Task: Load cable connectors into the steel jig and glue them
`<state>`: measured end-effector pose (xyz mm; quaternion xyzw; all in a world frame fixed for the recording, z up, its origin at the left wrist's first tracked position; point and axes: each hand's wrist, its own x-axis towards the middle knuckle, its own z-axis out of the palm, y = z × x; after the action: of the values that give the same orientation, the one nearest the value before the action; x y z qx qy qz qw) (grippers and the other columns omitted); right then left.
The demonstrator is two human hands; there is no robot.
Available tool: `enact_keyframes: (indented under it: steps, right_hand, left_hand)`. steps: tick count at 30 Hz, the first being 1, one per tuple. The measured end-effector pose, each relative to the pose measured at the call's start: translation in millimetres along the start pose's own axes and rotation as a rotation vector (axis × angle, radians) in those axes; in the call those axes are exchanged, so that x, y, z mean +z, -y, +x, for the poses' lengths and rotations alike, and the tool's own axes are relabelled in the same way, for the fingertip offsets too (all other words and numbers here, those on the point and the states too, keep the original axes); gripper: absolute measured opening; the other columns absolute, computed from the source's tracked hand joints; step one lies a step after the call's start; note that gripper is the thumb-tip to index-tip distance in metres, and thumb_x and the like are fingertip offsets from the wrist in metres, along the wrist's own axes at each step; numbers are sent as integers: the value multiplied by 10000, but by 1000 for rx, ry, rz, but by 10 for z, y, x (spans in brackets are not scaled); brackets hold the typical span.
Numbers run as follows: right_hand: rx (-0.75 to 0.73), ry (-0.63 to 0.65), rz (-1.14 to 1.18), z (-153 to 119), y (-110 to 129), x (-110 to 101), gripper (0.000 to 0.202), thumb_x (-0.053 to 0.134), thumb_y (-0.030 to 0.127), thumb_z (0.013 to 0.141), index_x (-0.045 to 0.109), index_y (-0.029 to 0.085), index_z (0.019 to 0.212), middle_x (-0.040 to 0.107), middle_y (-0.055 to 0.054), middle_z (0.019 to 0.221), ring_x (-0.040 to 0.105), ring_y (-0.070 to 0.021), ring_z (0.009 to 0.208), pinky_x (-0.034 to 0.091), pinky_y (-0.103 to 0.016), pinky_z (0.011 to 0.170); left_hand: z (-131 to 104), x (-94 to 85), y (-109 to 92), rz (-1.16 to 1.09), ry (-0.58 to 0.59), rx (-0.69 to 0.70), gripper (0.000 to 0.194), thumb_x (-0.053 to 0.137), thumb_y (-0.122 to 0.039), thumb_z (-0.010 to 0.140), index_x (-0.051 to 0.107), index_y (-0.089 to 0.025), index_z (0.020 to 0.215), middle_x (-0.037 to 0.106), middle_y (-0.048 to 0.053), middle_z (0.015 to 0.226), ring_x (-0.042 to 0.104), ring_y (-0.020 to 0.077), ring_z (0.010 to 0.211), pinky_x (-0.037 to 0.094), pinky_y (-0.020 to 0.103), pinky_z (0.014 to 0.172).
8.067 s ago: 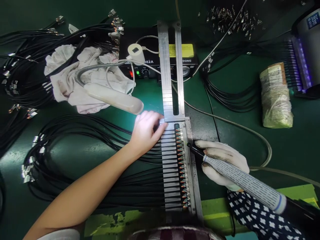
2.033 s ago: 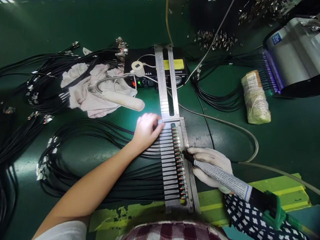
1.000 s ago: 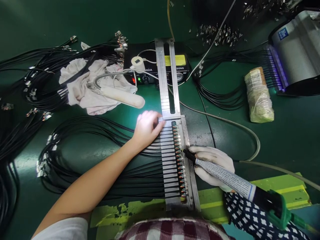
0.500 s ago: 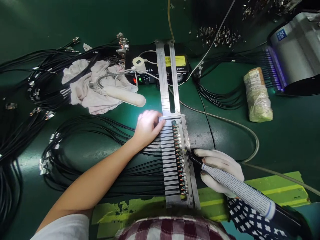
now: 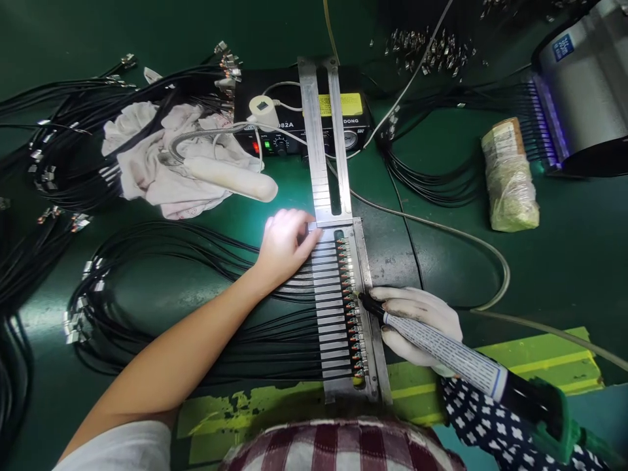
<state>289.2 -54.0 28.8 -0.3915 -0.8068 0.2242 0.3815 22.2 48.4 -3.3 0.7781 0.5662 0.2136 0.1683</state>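
A slotted metal jig (image 5: 328, 320) lies lengthwise before me, with black cables (image 5: 279, 337) laid across it side by side. Small metal connectors (image 5: 354, 320) with orange bits line up along its right part. My bare left hand (image 5: 284, 242) grips the jig's left edge near the top of the row, thumb on the metal and fingers curled. In my right hand (image 5: 424, 324), which wears a white glove, is a glue syringe (image 5: 441, 350) with a printed label and black ends. Its tip slants down to the left at the connectors, about mid-row; whether it touches them I cannot tell.
A lamp head (image 5: 230, 178) shines beside my left hand, over a crumpled white cloth (image 5: 161, 167). Behind stands a black dispenser box (image 5: 255, 140). At right are a wrapped block (image 5: 510, 176) and a grey machine (image 5: 589, 91) glowing violet. A hose (image 5: 456, 232) curves across the green table.
The syringe tip has come slightly closer to the connectors, and more of its green rear end shows. My left hand keeps its place on the jig. The whole view has shifted a little.
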Motion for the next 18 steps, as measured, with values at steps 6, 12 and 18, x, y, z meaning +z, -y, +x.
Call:
enact_keyframes:
  steps: [6, 12, 18]
  right_hand:
    - [-11, -1, 27, 1, -16, 13, 247, 694, 257, 815, 606, 225, 1044, 764, -89, 1036, 750, -219, 910, 634, -340, 776]
    - [-1, -19, 21, 1, -15, 21, 266, 703, 271, 806, 614, 228, 1053, 765, -78, 1037, 754, -221, 898, 636, -343, 781]
    - [-7, -10, 33, 16, -12, 19, 258, 706, 241, 805, 613, 223, 1046, 764, -82, 1041, 752, -219, 909, 637, -337, 775]
  left_hand:
    - [3, -10, -9, 5, 4, -4, 174, 543, -379, 925, 574, -211, 890, 537, 5, 745, 497, 200, 775, 354, 342, 737]
    - [4, -9, 3, 5, 14, -15, 171, 540, -379, 922, 575, -214, 900, 554, 9, 757, 502, 203, 788, 353, 343, 740]
    - [4, -7, -4, -2, 0, -11, 162, 545, -372, 920, 572, -217, 883, 541, 4, 740, 499, 200, 777, 358, 342, 739]
